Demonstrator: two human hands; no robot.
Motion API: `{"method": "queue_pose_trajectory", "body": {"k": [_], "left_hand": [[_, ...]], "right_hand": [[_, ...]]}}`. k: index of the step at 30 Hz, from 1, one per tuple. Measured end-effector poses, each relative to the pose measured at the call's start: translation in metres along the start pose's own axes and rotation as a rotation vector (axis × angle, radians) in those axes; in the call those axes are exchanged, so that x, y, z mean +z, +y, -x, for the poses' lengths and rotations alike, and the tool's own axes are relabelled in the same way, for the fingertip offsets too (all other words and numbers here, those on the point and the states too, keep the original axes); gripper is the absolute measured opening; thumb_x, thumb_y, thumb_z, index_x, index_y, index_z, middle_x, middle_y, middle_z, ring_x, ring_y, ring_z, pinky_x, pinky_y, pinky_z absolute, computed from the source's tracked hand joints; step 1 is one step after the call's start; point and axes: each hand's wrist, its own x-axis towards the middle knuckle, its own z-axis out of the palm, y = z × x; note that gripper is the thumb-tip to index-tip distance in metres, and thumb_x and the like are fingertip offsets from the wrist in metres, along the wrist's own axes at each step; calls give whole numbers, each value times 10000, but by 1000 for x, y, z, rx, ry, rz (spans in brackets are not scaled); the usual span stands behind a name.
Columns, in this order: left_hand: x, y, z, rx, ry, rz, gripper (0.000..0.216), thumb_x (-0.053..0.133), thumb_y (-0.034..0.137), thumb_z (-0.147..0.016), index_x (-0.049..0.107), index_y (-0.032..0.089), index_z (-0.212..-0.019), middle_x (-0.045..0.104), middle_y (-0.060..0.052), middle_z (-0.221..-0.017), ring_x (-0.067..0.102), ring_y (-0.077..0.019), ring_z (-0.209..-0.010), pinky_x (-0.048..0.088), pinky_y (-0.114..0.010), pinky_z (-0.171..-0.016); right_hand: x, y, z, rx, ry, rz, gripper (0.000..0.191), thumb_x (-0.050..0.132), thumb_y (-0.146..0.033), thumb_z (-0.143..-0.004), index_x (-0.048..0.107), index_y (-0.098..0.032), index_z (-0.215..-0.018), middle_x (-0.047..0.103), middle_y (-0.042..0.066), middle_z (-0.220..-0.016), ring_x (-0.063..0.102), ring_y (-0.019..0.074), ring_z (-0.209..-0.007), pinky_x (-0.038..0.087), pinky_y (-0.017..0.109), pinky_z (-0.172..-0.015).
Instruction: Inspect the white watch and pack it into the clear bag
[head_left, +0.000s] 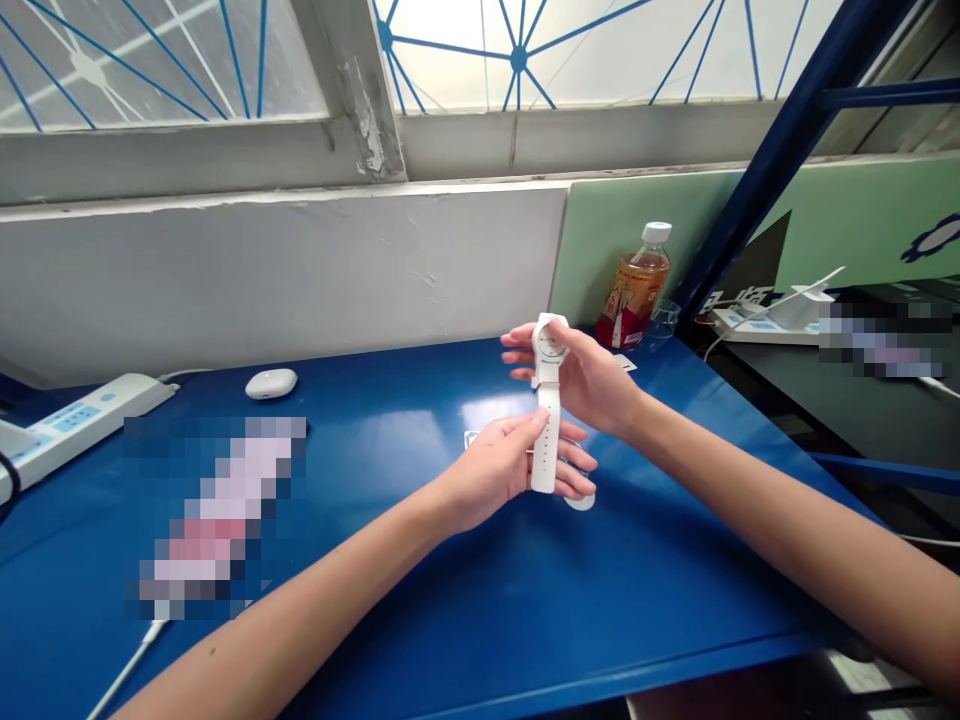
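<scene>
A white wristwatch (552, 340) with a round dial hangs nearly upright above the blue desk, its perforated strap (546, 455) pointing down toward me. My right hand (592, 380) grips the watch head, thumb on the face and fingers behind it. Lower down, my left hand (517, 450) holds the strap, with the thumb in front and the fingers spread behind. Partly hidden beneath my left hand, a round white piece (580, 501) lies on the desk. Another small whitish object (471, 440) shows just behind that hand; what it is I cannot tell.
On the blue desk (420, 620) lie a white earbud case (271, 384), a power strip (82, 425) and a blurred-out object with a white cable (131, 660). A drink bottle (634, 290) stands against the wall at the back right, beside a blue metal post (780, 170).
</scene>
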Motion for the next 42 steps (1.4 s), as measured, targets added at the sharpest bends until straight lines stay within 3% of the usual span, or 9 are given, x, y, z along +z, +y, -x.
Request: {"method": "queue_pose_trajectory", "body": {"k": [4, 11, 18, 24, 32, 42], "left_hand": [[-3, 1, 1, 40, 10, 85, 375, 496, 426, -989, 633, 81, -1042, 729, -154, -894, 728, -234, -724, 556, -388, -756], [-3, -6, 2, 27, 32, 140, 279, 529, 339, -955, 639, 84, -990, 727, -133, -847, 730, -227, -686, 562, -366, -728], [3, -11, 2, -3, 76, 145, 324, 377, 297, -1044, 615, 84, -986, 727, -145, -845, 741, -218, -703, 576, -351, -722], [6, -8, 1, -27, 124, 102, 365, 324, 269, -1060, 617, 62, -990, 733, -165, -857, 746, -216, -695, 588, -338, -695], [7, -2, 1, -69, 160, 81, 377, 329, 279, -1060, 624, 56, -983, 736, -176, -858, 747, -217, -694, 593, -329, -682], [8, -2, 0, -72, 115, 76, 350, 368, 283, -1045, 627, 53, -993, 730, -180, -904, 752, -240, -760, 594, -380, -762]], "right_hand": [[12, 7, -14, 164, -163, -223, 421, 334, -407, -1024, 684, -193, -1119, 744, 71, -1099, 698, 175, -978, 527, 326, -920], [7, 16, -7, 298, -187, -368, 564, 208, -413, -1040, 657, -101, -1174, 688, 126, -1269, 676, 200, -1103, 464, 350, -1038], [3, 16, 2, 311, -275, -389, 511, 215, -384, -1040, 571, -141, -1314, 695, 105, -1260, 667, 222, -1143, 470, 368, -1038], [3, 16, 1, 335, -259, -393, 532, 206, -331, -1041, 586, -27, -1256, 671, 172, -1281, 645, 204, -1181, 432, 302, -1078], [2, 9, 1, 281, -297, -334, 541, 152, -392, -1055, 564, -161, -1320, 689, 98, -1273, 677, 229, -1121, 498, 387, -996], [2, 4, -1, 335, -302, -379, 737, 60, -471, -1035, 594, -1, -1229, 689, 196, -1237, 676, 243, -1124, 466, 359, -1045]]}}
